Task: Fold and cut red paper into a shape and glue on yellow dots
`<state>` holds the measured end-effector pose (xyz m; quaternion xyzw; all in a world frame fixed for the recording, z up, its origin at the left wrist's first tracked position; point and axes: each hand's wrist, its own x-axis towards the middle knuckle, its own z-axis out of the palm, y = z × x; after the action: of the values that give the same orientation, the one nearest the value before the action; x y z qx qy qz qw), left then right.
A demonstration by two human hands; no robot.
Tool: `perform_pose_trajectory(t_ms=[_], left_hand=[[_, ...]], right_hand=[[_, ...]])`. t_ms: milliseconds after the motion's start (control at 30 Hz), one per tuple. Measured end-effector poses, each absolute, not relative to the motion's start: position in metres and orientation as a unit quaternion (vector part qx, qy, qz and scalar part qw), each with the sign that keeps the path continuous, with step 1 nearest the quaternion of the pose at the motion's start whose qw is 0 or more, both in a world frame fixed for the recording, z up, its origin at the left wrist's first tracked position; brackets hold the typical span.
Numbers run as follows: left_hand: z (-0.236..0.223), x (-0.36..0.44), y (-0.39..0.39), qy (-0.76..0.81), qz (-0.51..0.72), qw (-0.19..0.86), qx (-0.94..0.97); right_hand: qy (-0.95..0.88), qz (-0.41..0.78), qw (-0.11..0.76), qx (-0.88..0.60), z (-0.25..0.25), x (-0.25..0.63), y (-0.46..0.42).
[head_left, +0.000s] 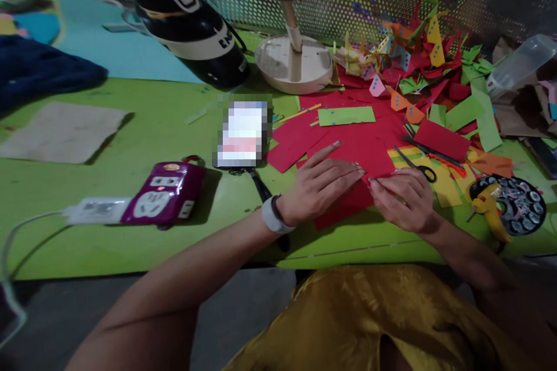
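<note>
On the green table (235, 208), red paper (369, 148) is lying partly hidden under both hands; the left hand (319, 188) is stretching its fingers, the right hand (404, 200) is bending its fingers narrowly, though whether either is gripping anything cannot be told; pixelation is obscuring the phone (242, 133)

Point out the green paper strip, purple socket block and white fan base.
Green paper strip (347, 116): head view, middle of its upper face.
Purple socket block (163, 192): head view, middle of its socket face.
White fan base (314, 65): head view, right side of its disc.
</note>
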<state>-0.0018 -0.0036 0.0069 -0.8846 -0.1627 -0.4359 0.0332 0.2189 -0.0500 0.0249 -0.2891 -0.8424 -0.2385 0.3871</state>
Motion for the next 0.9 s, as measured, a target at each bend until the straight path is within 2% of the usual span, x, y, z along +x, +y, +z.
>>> perform_pose_trajectory(t_ms=[333,667,900], left_hand=[[0.001,0.001,-0.004,-0.171,-0.448,-0.008,-0.878],[0.006,0.008,-0.009,-0.184,-0.487,-0.116,-0.846],[0.004,0.012,-0.012,-0.204,-0.506,-0.150,-0.825]], right_hand=[[-0.852,-0.243,0.370,-0.280,0.018,0.223,-0.051],[-0.843,-0.284,0.361,-0.280,0.018,0.223,-0.052],[-0.845,-0.295,0.330,-0.301,0.013,0.221,-0.054]])
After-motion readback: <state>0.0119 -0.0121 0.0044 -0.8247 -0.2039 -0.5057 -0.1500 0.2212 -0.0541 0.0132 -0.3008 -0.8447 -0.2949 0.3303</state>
